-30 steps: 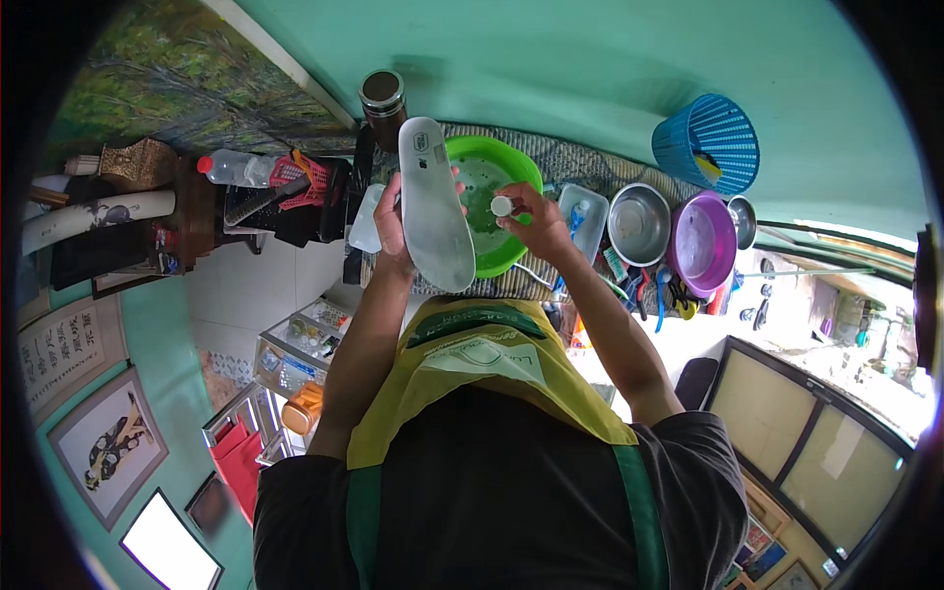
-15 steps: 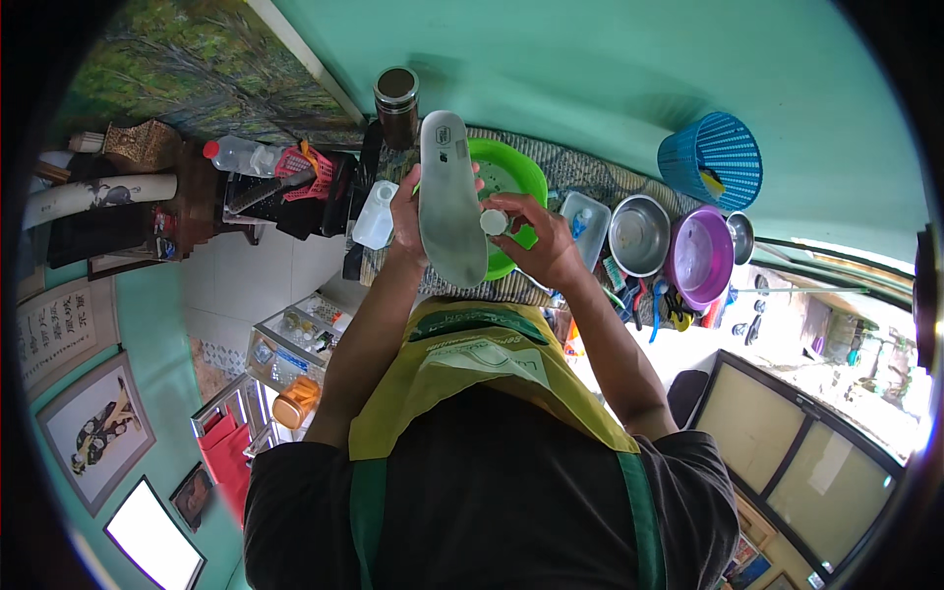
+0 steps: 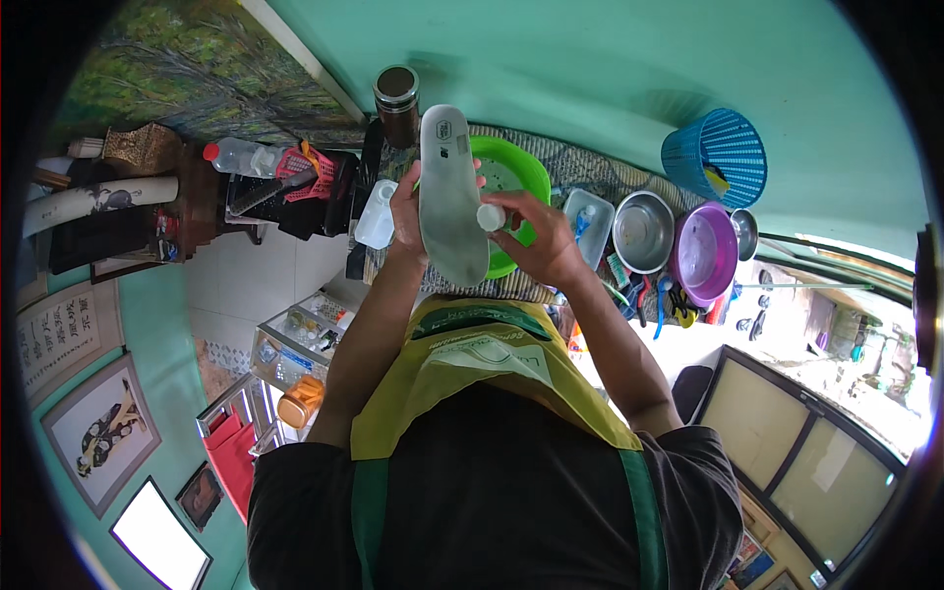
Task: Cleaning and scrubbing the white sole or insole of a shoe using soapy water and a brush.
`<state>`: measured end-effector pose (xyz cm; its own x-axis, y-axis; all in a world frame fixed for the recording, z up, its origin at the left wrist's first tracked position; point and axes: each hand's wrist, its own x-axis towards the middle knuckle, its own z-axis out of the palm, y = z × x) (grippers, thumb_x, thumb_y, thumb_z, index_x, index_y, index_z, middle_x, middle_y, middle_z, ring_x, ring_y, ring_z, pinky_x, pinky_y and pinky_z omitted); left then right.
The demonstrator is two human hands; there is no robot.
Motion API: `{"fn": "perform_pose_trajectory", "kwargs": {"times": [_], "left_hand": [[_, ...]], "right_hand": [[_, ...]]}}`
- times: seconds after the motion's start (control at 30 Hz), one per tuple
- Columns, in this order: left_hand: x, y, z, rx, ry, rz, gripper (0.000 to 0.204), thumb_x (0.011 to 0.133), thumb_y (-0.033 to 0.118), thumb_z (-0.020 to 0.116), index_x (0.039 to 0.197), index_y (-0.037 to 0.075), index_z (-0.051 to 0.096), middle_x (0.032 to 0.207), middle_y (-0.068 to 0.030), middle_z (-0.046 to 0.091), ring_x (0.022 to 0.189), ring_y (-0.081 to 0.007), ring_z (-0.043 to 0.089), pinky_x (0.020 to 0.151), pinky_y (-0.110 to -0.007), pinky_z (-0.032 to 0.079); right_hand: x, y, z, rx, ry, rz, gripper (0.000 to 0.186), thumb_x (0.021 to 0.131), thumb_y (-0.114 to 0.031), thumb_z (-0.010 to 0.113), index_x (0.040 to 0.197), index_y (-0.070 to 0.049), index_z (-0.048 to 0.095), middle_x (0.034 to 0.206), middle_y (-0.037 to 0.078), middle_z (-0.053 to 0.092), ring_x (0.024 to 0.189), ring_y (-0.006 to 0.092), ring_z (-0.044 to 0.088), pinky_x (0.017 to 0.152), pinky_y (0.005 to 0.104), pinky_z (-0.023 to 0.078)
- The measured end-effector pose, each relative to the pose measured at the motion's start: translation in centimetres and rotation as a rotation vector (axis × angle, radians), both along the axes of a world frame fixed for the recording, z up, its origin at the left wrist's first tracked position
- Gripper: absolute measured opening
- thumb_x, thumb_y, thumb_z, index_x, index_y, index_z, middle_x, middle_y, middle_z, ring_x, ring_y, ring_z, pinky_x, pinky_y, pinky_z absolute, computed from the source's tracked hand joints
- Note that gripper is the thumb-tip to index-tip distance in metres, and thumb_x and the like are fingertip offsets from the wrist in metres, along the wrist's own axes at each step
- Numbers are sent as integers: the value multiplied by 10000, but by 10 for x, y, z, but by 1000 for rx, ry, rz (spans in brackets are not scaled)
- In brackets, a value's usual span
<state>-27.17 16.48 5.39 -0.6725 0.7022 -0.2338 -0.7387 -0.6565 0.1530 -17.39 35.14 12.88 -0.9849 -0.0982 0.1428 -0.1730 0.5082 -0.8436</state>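
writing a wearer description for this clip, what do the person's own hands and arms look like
The left hand and right hand wear no gloves, and no watch or bracelet shows. The forearms are bare below loose, short, dark fabric sleeves. A yellow fabric apron with flat green straps is also worn.

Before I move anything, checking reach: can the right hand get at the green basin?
Probably yes: the right hand appears just above the green basin, with that side seemingly unobstructed, though it holds a small white round piece.
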Motion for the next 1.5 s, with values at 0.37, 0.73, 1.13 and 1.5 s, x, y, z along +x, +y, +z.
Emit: {"fn": "perform_pose_trajectory", "kwargs": {"times": [0.37,0.73,1.13,1.5], "left_hand": [[-6,-6,-10,29,49,0,650,1032,510,392,1501,62,431,1415,-197,561,1177,-347,630,931,-533,575],[-5,-5,-8,-37,21,-26,636,1040,475,379,1525,65,406,1442,-194,541,1184,-354,604,959,-582,501],[2,7,6,45,-6,-28,647,1032,506,403,1514,76,421,1404,-209,564,1159,-360,631,951,-572,543],[28,13,19,4,-21,-28,658,1027,515,414,1452,15,467,1356,-217,595,1141,-346,652,893,-485,587]], "right_hand": [[12,35,-131,147,-164,-118,376,816,-64,734,1170,-37,610,954,138,693,874,255,703,796,369,549],[19,6,-142,329,-639,-126,348,904,-296,623,1137,-38,613,994,204,708,962,426,682,853,494,538],[-7,26,-145,-342,-598,5,336,939,-301,554,1132,-68,700,849,25,648,687,137,586,671,275,505],[-29,38,-133,183,-750,131,340,970,-227,621,1246,-41,554,929,133,700,768,178,687,661,367,544]]}}
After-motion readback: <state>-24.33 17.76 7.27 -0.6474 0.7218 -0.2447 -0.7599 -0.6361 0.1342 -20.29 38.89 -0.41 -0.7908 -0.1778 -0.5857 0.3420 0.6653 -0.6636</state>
